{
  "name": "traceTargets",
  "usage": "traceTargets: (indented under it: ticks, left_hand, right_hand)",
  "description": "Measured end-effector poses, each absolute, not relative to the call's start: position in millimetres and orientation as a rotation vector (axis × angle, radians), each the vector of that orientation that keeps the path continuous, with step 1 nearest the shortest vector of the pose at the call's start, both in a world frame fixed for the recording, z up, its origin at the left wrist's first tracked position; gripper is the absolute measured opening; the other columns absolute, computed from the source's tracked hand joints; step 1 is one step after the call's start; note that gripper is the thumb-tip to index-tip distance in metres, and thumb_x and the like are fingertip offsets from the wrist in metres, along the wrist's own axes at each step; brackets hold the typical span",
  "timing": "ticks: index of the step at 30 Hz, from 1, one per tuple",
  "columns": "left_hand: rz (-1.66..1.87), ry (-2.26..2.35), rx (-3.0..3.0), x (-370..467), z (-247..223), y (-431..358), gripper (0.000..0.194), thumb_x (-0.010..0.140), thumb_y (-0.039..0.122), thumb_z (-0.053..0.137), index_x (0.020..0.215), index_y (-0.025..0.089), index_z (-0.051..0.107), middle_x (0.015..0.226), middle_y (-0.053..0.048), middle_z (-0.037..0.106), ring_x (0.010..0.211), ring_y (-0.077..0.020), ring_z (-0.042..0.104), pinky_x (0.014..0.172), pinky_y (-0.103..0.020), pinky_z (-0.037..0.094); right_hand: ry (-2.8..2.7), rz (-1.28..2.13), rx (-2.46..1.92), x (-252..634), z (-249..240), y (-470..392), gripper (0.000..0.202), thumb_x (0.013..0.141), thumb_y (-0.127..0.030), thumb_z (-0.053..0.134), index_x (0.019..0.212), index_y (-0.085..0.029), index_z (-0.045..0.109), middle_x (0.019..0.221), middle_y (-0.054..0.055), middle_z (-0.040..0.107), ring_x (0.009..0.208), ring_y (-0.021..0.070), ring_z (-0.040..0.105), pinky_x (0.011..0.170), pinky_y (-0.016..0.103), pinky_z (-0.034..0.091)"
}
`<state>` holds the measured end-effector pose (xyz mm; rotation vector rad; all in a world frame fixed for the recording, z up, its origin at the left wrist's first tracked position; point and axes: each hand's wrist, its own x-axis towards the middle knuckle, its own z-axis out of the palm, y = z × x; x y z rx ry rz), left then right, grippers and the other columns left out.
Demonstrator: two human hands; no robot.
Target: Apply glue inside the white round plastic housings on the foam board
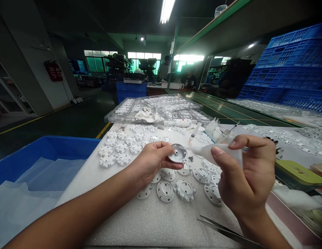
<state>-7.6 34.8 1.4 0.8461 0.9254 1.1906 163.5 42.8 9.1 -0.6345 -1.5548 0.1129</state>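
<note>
Between the thumb and fingers of my left hand (pixel 157 159) is a round silver metal cap (pixel 178 156), its hollow side with a small central post facing me. My right hand (pixel 248 173) grips a translucent white squeeze bottle (pixel 206 151) lying sideways. The bottle's thin nozzle points left and reaches the cap's rim; whether it touches is too small to tell. Below both hands, several white round parts with dark holes (pixel 165 191) lie on the white foam sheet (pixel 119 218). A little pile of tiny dark pieces (pixel 190 158) sits just right of the cap.
Metal tweezers (pixel 220 228) lie near the front right. At left stands a blue bin (pixel 70 140) with pale sheets inside. Clear trays of small white parts (pixel 127 106) are stacked behind the foam. A syringe (pixel 195 131) and a yellow-green lidded box (pixel 301 172) are farther right.
</note>
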Motion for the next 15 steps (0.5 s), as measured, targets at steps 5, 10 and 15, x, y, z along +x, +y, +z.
traceTargets:
  ticks: [5, 10, 15]
  left_hand:
    - [1.188, 0.939, 0.835, -7.4, 2.3, 35.4, 0.009, 0.076, 0.014, 0.064, 0.071, 0.012, 0.057, 0.080, -0.004, 0.059, 0.068, -0.0117, 0.064, 0.073, -0.029, 0.057]
    - [1.185, 0.931, 0.839, -8.0, 1.4, 35.9, 0.009, 0.075, 0.013, 0.064, 0.071, 0.011, 0.057, 0.080, -0.005, 0.059, 0.067, -0.0115, 0.064, 0.071, -0.029, 0.058]
    - [1.183, 0.932, 0.834, -8.4, 1.0, 37.4, 0.006, 0.075, 0.012, 0.063, 0.074, 0.011, 0.057, 0.082, -0.006, 0.059, 0.067, -0.0121, 0.065, 0.071, -0.028, 0.058]
  right_hand:
    - [-1.572, 0.102, -0.664, 165.0, 9.2, 42.6, 0.016, 0.082, -0.025, 0.059, 0.092, -0.024, 0.047, 0.079, 0.002, 0.043, 0.056, 0.0125, 0.035, 0.050, 0.029, 0.027]
    - [-1.576, 0.093, -0.687, 165.8, 9.5, 42.8, 0.016, 0.083, -0.027, 0.059, 0.092, -0.023, 0.046, 0.076, 0.001, 0.043, 0.054, 0.0116, 0.033, 0.049, 0.028, 0.026]
    - [-1.566, 0.125, -0.665, 164.2, 7.5, 46.7, 0.017, 0.081, -0.027, 0.061, 0.090, -0.023, 0.047, 0.077, 0.002, 0.041, 0.062, 0.0147, 0.038, 0.054, 0.029, 0.030]
